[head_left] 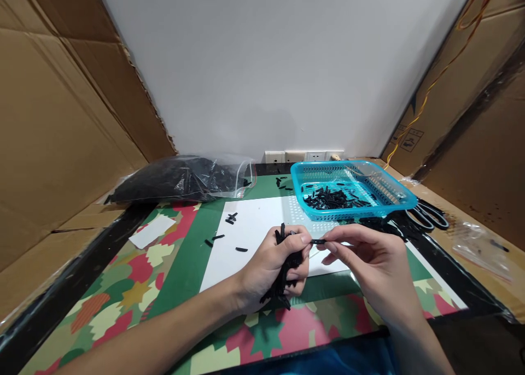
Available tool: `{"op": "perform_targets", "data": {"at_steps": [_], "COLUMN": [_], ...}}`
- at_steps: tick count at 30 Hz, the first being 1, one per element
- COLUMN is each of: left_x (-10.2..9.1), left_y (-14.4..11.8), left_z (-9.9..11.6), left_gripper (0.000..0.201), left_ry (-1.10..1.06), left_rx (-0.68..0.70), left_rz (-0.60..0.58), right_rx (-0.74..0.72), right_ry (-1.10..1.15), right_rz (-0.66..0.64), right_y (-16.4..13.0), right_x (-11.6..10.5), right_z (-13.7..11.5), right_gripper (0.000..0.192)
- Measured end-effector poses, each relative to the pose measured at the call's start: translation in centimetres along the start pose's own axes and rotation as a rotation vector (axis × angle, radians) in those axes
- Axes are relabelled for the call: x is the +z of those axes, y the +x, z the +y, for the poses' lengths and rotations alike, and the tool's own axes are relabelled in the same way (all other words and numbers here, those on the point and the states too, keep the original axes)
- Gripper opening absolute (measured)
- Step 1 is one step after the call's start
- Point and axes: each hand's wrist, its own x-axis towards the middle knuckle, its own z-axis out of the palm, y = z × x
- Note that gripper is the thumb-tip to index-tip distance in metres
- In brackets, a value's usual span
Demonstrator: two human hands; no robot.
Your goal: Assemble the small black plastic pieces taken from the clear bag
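A white wall backs a table boxed in by cardboard, its mat (123,287) printed with red, green and cream leaf shapes. At far left a clear bag (180,179) of black pieces lies on its side. A white slip (152,231) sits on the mat, and further right a white sheet (254,238) carries a few loose black pieces (232,218).

Over the sheet's near edge the left hand (274,265) is closed around a bundle (283,279) of black strips, held near upright with its ends sticking out above and below the fist. The right hand (369,260) pinches one strip (318,241) between thumb and forefinger, other fingers loosely curled — the strip lies level, long axis left to right, its left end meeting the left thumb.

Behind the hands, a blue basket (353,189) holds more black pieces; scissors (429,215) lie just beside it.
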Motion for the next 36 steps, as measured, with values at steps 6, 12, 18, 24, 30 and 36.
{"op": "perform_targets", "data": {"at_steps": [6,12,18,24,30,36], "left_x": [-0.06,-0.09,0.03,-0.03,0.06,0.14], "left_y": [0.12,0.17,0.19,0.32,0.24,0.18], "left_z": [0.05,0.09,0.23,0.12,0.05,0.07], "left_gripper": [0.033,0.032,0.032,0.034,0.035,0.031], "left_ry": [-0.013,-0.014,-0.012,0.007,0.026,0.016], "left_rx": [-0.008,-0.028,-0.067,-0.060,-0.032,-0.018], "left_rz": [-0.026,-0.011,0.039,0.055,0.059,0.050], "right_rx": [0.062,0.086,0.088,0.081,0.062,0.028], "right_ry": [0.020,0.037,0.011,0.002,-0.042,-0.089], "right_rz": [-0.040,-0.069,-0.051,-0.055,-0.048,0.011], "right_y": [-0.01,0.10,0.12,0.15,0.12,-0.13], "right_x": [-0.07,0.14,0.26,0.47,0.51,0.39], "right_z": [0.33,0.47,0.32,0.30,0.47,0.56], "right_gripper": [0.008,0.015,0.020,0.020,0.020,0.018]}}
